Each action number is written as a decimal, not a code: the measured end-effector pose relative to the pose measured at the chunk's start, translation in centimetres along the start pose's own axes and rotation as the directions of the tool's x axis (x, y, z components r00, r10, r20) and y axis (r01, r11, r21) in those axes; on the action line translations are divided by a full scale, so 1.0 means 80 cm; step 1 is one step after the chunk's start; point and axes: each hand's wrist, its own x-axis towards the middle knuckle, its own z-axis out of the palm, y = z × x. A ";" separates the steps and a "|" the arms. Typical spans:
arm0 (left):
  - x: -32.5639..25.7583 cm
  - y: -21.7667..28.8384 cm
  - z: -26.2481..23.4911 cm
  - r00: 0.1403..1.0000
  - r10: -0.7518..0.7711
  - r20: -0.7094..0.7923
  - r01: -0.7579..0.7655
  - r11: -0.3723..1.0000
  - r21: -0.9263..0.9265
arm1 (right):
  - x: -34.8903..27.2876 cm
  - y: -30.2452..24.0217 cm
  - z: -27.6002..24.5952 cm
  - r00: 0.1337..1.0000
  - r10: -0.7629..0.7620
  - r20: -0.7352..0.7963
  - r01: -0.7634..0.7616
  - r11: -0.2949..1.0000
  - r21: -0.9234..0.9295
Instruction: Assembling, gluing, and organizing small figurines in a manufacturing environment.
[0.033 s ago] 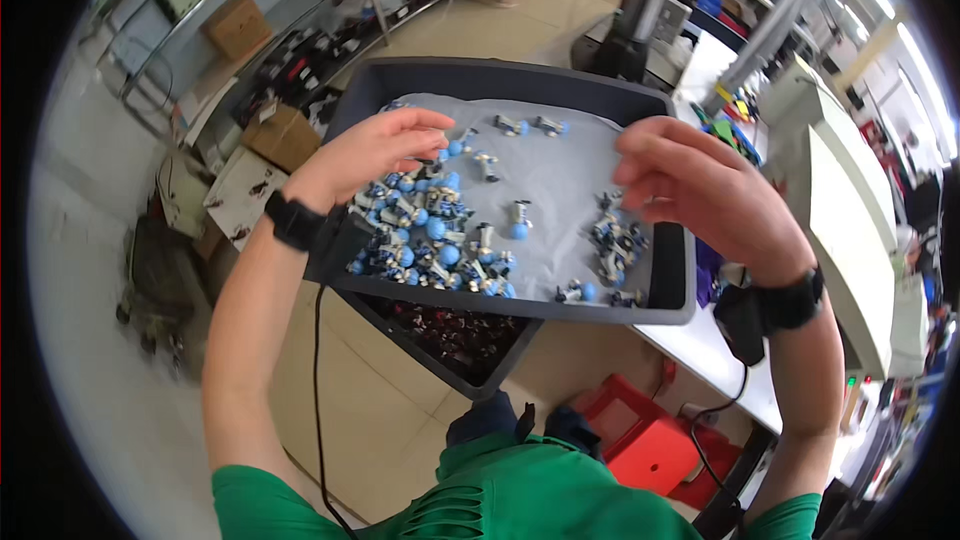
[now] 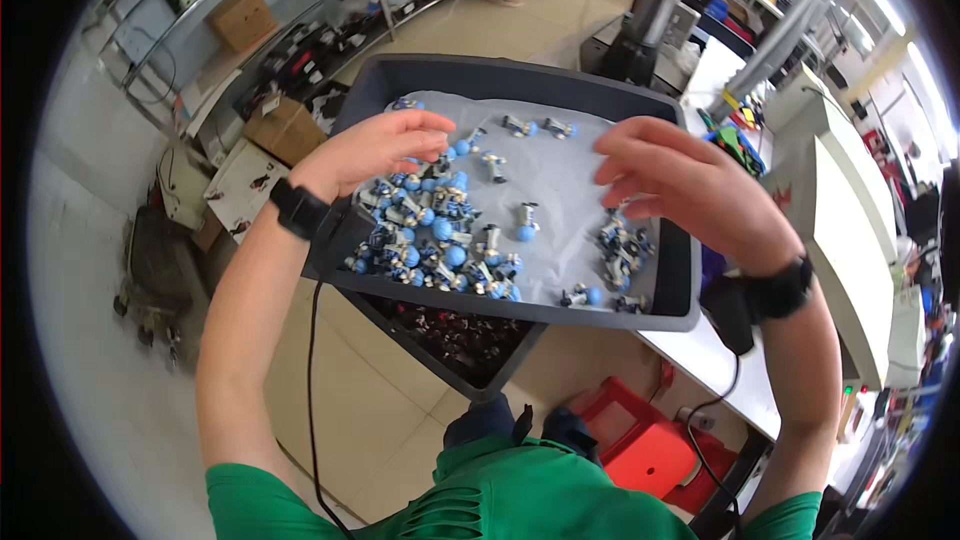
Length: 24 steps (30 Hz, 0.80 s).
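A dark grey plastic tray (image 2: 520, 69) lined with a pale grey sheet (image 2: 560, 175) holds many small figures with light-blue ball-shaped parts. Most of them form a heap (image 2: 440, 225) on the left, under and beside my left hand (image 2: 375, 148). That hand hovers over the tray's left side, its fingers stretched toward the middle, with nothing seen in it. Over the right side hangs my right hand (image 2: 690, 180), fingers apart and slightly curved, holding nothing that I can see. Below it lies a smaller cluster of darker pieces (image 2: 622, 248). A single figure (image 2: 527, 222) rests between the two groups.
A second dark bin (image 2: 470, 340) with small dark-red pieces sits beneath the tray. A red stool (image 2: 645, 455) stands lower right, beside a white bench (image 2: 735, 385). Cardboard boxes (image 2: 285, 130) and shelving are at left. Cables hang from both wrist bands.
My right hand has moved slightly left and inward over the tray. The whole view has shifted a little; the left hand keeps about the same pose.
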 end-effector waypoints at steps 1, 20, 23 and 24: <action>0.007 -0.023 -0.023 0.988 -0.142 0.052 0.139 0.989 0.057 | 0.043 0.009 0.018 0.996 0.059 0.061 -0.050 0.988 -0.144; 0.108 -0.174 -0.086 0.868 -0.445 0.222 0.191 0.711 0.677 | 0.355 0.195 0.103 0.981 0.196 -0.006 -0.154 0.750 -0.643; 0.115 -0.167 -0.093 0.827 -0.515 0.223 0.210 0.652 0.728 | 0.345 0.183 0.115 0.938 0.339 0.065 -0.234 0.762 -0.603; 0.114 -0.162 -0.094 0.796 -0.558 0.234 0.247 0.652 0.717 | 0.335 0.173 0.119 0.921 0.382 0.077 -0.261 0.751 -0.607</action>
